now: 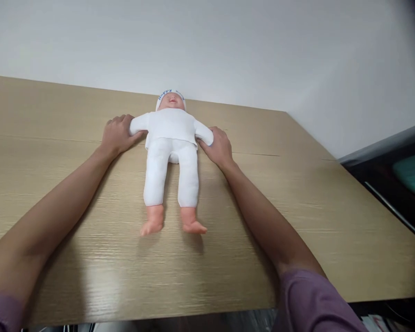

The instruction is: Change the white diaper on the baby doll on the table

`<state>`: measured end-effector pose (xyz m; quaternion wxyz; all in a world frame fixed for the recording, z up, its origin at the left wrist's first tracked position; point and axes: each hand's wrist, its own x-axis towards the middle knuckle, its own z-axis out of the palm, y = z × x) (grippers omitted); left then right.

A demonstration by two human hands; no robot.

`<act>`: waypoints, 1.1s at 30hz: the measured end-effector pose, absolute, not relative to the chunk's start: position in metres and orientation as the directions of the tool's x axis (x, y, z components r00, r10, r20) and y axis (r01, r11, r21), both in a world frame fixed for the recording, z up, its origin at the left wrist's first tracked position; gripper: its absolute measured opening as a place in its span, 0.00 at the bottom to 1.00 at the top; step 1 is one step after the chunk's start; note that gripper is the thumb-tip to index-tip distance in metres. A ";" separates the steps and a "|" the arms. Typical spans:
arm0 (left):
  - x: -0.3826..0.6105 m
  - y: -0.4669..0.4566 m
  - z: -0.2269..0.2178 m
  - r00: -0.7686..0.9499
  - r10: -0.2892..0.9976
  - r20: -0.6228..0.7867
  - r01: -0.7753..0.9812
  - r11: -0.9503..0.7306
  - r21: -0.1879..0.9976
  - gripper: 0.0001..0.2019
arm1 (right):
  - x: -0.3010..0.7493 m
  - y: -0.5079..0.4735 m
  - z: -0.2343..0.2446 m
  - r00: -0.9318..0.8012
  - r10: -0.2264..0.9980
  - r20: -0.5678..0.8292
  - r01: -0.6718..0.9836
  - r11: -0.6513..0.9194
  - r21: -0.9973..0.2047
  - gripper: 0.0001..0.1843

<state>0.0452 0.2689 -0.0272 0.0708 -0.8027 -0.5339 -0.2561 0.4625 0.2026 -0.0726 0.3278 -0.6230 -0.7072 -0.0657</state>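
Observation:
A baby doll (172, 127) lies on its back on the wooden table, head toward the wall and bare feet toward me. It wears a white top, white trousers and a white cap (159, 101) with blue lettering. My left hand (119, 133) is closed round the end of the doll's arm on the left, thumb below the sleeve. Round the end of the other sleeve, my right hand (219, 145) is closed in the same way. The doll's own hands are hidden in my grip.
The light wooden table (90, 193) meets a pale wall (207, 50) behind the doll. Beyond the table's right edge stands a dark object with a greenish panel (413, 173). Part of the floor and some dark items show under the front edge.

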 end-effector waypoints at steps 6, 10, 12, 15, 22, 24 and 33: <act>0.016 0.267 -0.032 0.417 0.792 0.446 0.851 -0.513 0.114 0.41 | 0.499 0.193 -0.078 -0.108 0.846 0.523 0.907 0.299 -0.298 0.39; 0.011 0.260 -0.029 0.401 0.819 0.410 0.844 -0.505 0.181 0.43 | 0.498 0.187 -0.080 -0.010 0.877 0.480 0.923 0.193 -0.333 0.35; 0.012 0.252 -0.028 0.362 0.834 0.417 0.854 -0.476 0.210 0.45 | 0.490 0.180 -0.079 0.020 0.884 0.467 0.926 0.160 -0.342 0.34; 0.012 0.233 -0.027 0.280 0.844 0.457 0.871 -0.424 0.248 0.48 | 0.476 0.159 -0.078 0.064 0.867 0.494 0.924 0.136 -0.358 0.37; 0.021 0.158 -0.014 0.185 0.808 0.560 0.832 -0.432 0.348 0.36 | 0.432 0.084 -0.056 0.209 0.784 0.584 0.891 0.094 -0.444 0.35; 0.032 0.127 -0.004 0.195 0.776 0.600 0.786 -0.489 0.377 0.28 | 0.410 0.054 -0.036 0.238 0.751 0.616 0.862 0.129 -0.491 0.31; 0.057 -0.151 -0.050 0.330 0.944 0.004 0.258 -0.094 0.962 0.25 | 0.361 -0.217 -0.080 0.043 0.856 0.516 0.627 0.378 -0.681 0.07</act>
